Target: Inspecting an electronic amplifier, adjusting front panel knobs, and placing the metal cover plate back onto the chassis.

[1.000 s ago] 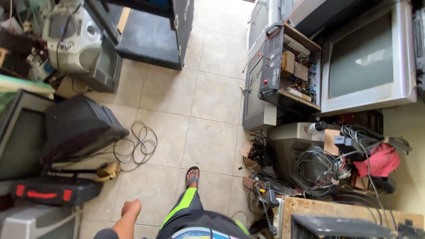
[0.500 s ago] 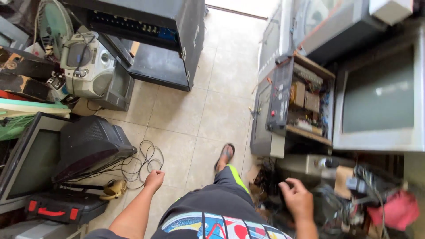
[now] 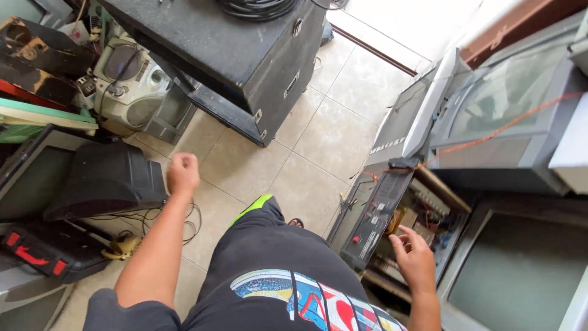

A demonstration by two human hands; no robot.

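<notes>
A person steps along a tiled aisle crowded with old electronics, empty left hand (image 3: 182, 173) curled in a loose fist above a black tube television (image 3: 98, 181), right hand (image 3: 416, 260) open-fingered, holding nothing, just beside an opened black-fronted amplifier chassis (image 3: 383, 224).

An opened electronics chassis (image 3: 392, 224) with a dark front panel stands upright beside grey televisions.

- Grey TV screen (image 3: 520, 282), near right corner, dark glass, pale frame.
- 2nd TV screen (image 3: 511, 104), far right, greenish-grey glass, tilted.
- Flat panel (image 3: 429, 107), silver edge, leaning just left of it.
- Dark TV screen (image 3: 27, 178), left edge, black frame.
</notes>
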